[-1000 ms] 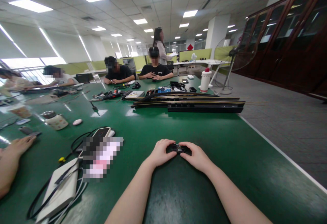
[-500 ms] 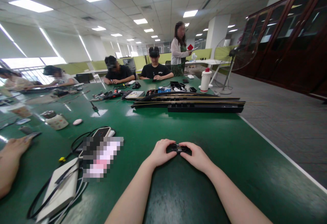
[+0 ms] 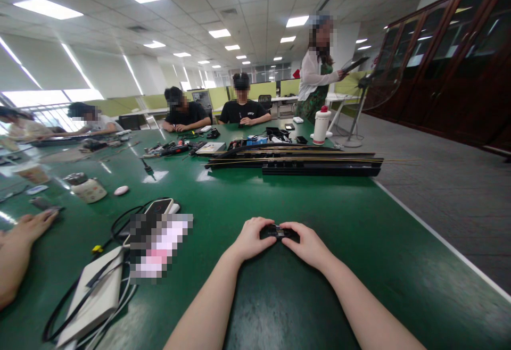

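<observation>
A small black part (image 3: 278, 231) with some lighter, metallic-looking bits sits low over the green tabletop (image 3: 279, 196), between my hands. Its exact kind is too small to make out. My left hand (image 3: 254, 238) grips it from the left between thumb and fingers. From the right, my right hand (image 3: 305, 242) pinches the same part, thumb nearer me and index finger on the far side. The fingers cover both ends of the part. Both forearms reach in from the bottom of the view.
Long black strips (image 3: 323, 166) with thin yellowish rods lie across the table ahead, a white bottle (image 3: 321, 126) behind them. On my left are a phone (image 3: 158, 209), a pale flat box (image 3: 98, 291) with cables, and a co-worker's hand (image 3: 34, 226). Other people sit across the table.
My hands and the black part hold still. A standing person in the background has walked to the right. The co-worker's hand at left has shifted slightly.
</observation>
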Demonstrator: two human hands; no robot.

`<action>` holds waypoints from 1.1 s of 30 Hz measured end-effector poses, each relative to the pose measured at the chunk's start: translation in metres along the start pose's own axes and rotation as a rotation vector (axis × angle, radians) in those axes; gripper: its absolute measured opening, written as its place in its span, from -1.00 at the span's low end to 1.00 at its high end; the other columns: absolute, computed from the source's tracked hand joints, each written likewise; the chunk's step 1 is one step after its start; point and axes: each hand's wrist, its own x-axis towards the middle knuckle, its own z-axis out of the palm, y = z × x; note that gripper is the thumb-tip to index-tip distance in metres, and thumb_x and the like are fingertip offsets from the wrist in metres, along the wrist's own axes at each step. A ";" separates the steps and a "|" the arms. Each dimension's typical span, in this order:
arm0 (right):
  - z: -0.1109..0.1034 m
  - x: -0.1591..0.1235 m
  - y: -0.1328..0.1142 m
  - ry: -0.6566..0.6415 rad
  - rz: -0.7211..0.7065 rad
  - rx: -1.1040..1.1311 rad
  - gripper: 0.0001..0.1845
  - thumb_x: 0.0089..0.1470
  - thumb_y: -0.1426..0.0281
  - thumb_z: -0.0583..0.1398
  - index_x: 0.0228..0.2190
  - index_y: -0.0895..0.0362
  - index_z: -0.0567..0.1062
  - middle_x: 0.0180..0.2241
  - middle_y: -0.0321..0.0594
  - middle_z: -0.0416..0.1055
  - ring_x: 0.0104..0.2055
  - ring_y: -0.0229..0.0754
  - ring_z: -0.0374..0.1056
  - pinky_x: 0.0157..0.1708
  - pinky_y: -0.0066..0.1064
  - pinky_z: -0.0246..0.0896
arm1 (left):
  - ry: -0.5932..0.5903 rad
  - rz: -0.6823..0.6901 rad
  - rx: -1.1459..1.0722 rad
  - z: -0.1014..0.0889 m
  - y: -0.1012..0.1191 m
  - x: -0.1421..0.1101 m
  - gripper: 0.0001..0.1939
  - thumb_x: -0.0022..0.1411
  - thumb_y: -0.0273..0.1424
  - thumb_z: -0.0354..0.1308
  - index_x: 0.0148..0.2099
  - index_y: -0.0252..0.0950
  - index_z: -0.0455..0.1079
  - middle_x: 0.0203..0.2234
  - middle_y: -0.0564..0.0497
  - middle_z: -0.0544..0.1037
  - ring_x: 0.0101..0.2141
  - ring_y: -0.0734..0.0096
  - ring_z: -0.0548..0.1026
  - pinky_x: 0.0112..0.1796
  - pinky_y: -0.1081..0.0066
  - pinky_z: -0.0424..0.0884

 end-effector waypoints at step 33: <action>-0.001 0.000 -0.002 -0.019 -0.032 -0.075 -0.81 -0.10 0.42 0.22 -0.33 0.07 0.52 -0.13 -0.15 0.44 -0.04 -0.09 0.32 0.02 -0.19 0.13 | 0.009 -0.030 -0.028 -0.001 0.001 0.000 -0.60 -0.05 -0.32 0.26 -0.10 -0.20 0.35 -0.21 0.02 0.47 -0.16 0.23 0.39 -0.09 0.27 0.29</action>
